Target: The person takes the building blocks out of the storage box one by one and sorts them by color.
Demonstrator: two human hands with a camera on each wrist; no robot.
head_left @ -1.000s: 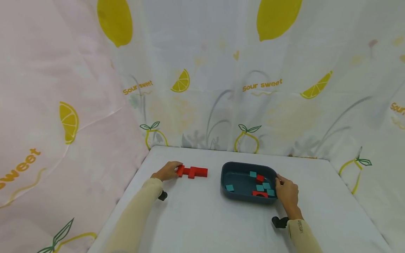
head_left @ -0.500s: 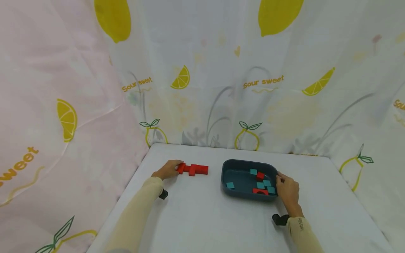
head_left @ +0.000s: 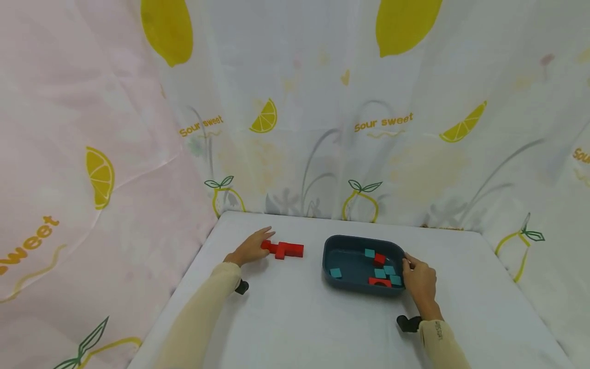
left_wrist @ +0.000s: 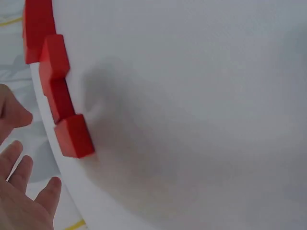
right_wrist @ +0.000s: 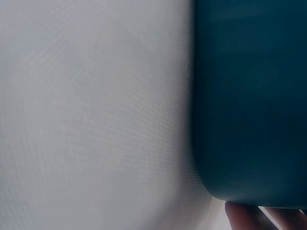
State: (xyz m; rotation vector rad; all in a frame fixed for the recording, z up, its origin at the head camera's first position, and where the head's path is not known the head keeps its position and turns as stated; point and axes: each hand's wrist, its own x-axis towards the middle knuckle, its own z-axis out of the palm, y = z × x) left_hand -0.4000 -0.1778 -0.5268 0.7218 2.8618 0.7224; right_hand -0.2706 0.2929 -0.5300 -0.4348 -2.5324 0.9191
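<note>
Several red blocks (head_left: pixel 291 249) lie end to end in a row on the white table, left of centre. My left hand (head_left: pixel 251 247) hovers at the row's left end with its fingers spread. In the left wrist view, a gap separates those fingers (left_wrist: pixel 48 195) from the end block (left_wrist: pixel 75 136). To the right stands a dark blue rectangular tray (head_left: pixel 343 284) with teal cubes (head_left: pixel 380 273), a red cube (head_left: pixel 379 259) and a red arch block (head_left: pixel 380 282) inside. My right hand (head_left: pixel 421 281) grips its right end, and the fingertips (right_wrist: pixel 243 216) show against the outer wall.
The white table (head_left: pixel 295 318) reaches back to a hanging curtain (head_left: pixel 295 154) printed with lemons. A second stretch of curtain (head_left: pixel 129 215) hangs along the left side.
My left hand has let go of the leftmost red block, its fingers opening and lifting. The right hand and the tray keep their place.
</note>
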